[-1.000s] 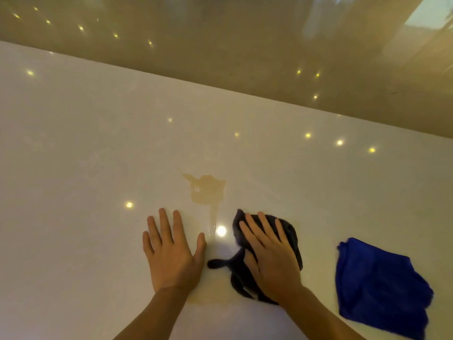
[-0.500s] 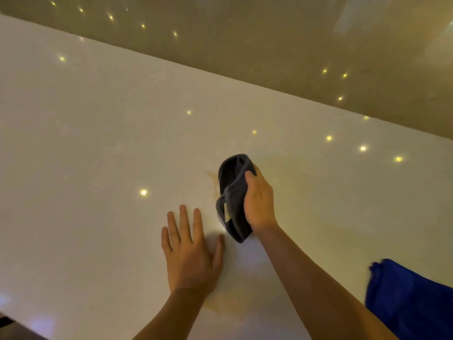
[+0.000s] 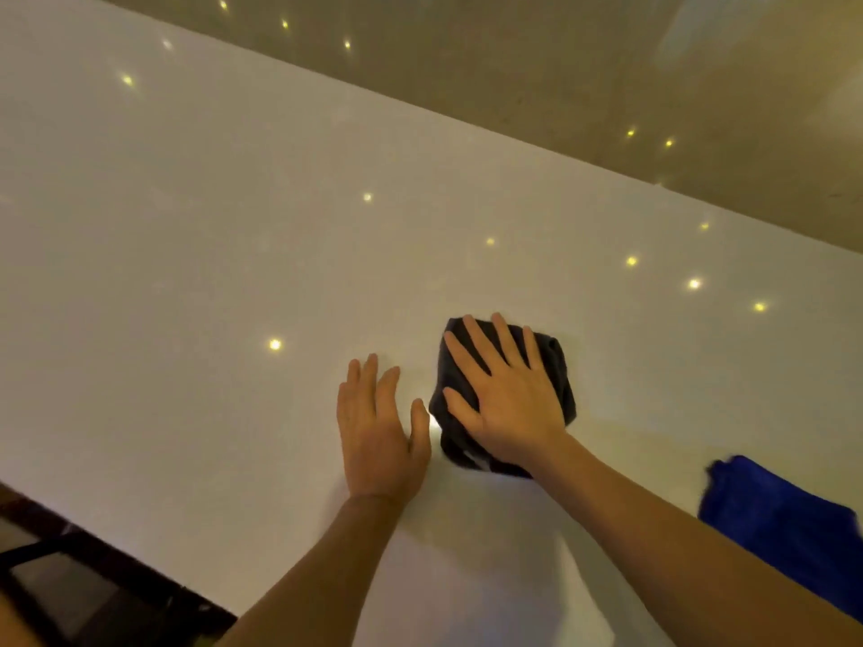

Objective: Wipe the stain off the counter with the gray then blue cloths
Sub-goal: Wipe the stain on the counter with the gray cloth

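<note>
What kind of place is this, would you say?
Probably an indoor kitchen or bar area: a long glossy pale counter mirrors small ceiling spotlights, a polished wall panel backs it, and cleaning cloths, gray cloth and blue cloth, lie on it.

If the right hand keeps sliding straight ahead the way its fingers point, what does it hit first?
Nothing, as far as the picture shows. The right hand, flat on the bunched dark gray cloth, points up-left over bare glossy white counter towards its far edge; depth there is unclear.
</note>
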Tool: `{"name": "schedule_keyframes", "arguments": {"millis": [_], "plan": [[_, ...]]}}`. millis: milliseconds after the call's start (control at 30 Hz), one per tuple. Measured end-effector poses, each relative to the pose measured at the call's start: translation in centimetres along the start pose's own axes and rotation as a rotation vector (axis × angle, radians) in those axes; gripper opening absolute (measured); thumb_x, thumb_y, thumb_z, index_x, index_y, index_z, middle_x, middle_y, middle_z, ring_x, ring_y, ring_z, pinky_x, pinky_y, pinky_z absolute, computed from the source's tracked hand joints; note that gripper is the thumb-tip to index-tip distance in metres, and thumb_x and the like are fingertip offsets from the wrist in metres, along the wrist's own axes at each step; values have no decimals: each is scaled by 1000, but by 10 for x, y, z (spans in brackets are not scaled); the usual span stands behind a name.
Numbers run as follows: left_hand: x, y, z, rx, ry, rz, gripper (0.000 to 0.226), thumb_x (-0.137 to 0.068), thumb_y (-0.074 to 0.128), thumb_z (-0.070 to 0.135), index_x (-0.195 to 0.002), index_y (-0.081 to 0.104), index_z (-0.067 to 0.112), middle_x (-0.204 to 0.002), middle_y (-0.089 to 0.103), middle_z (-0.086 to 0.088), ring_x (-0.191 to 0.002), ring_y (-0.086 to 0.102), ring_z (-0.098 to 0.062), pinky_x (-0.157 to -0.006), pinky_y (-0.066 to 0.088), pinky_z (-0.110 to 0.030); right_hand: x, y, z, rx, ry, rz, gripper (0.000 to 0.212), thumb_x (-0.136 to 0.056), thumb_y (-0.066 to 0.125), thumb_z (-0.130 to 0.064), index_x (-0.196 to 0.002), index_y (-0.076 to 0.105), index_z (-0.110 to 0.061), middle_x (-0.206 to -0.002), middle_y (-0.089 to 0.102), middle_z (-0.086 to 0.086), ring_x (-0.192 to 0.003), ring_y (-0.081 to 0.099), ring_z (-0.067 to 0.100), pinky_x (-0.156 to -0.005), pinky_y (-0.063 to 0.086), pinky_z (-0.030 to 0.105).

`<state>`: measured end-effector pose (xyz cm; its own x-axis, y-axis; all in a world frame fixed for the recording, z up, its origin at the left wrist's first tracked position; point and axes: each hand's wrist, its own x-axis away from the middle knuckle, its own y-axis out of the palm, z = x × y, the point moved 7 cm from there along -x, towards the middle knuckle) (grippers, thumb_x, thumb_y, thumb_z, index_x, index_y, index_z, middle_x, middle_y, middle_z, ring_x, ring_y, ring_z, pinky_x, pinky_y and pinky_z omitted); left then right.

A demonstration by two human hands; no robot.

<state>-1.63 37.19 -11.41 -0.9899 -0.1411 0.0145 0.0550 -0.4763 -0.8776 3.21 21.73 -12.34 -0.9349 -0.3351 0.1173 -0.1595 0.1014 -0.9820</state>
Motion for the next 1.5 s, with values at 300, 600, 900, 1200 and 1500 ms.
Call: {"name": "schedule_keyframes", "arguments": {"millis": [300, 600, 900, 1200, 1500], "plan": [[-15, -12, -67, -319, -212, -189, 85, -86, 4, 77, -156, -12, 31, -166, -20, -10, -149, -25, -39, -121, -7, -60, 6, 0, 8, 11, 42, -54, 74, -95, 30, -67, -159, 28, -29, -169, 26, 2, -155, 17, 38, -121, 18, 65], [-17, -12, -70, -328, -188, -170, 86, -89, 15, 76, -158, -3, 28, -167, -10, -14, -150, -18, -42, -121, -6, -61, 35, 16, -31, -45, 82, 42, 81, -94, 35, -67, -160, 26, -21, -168, 24, 9, -155, 13, 41, -121, 12, 65], [-19, -11, -74, -309, -200, -137, 84, -88, 15, 78, -157, 1, 32, -168, -6, -10, -152, -13, -41, -121, -6, -59, -43, -10, 11, -27, 172, 11, 78, -94, 32, -66, -159, 28, -25, -168, 26, 4, -154, 17, 40, -121, 16, 63], [-17, -10, -71, -304, -213, -138, 84, -87, 11, 78, -157, -2, 32, -168, -9, -8, -152, -16, -38, -122, -4, -59, 119, 34, -98, -157, 127, 32, 75, -95, 38, -64, -159, 26, -28, -168, 21, 2, -157, 11, 35, -122, 13, 63], [-20, -9, -72, -297, -179, -128, 86, -86, 11, 79, -157, -3, 32, -168, -10, -8, -152, -16, -39, -121, -6, -58, -68, -14, 38, -92, 331, -72, 84, -96, 24, -70, -164, 5, -23, -172, 9, 8, -156, 4, 43, -121, 5, 68]]}}
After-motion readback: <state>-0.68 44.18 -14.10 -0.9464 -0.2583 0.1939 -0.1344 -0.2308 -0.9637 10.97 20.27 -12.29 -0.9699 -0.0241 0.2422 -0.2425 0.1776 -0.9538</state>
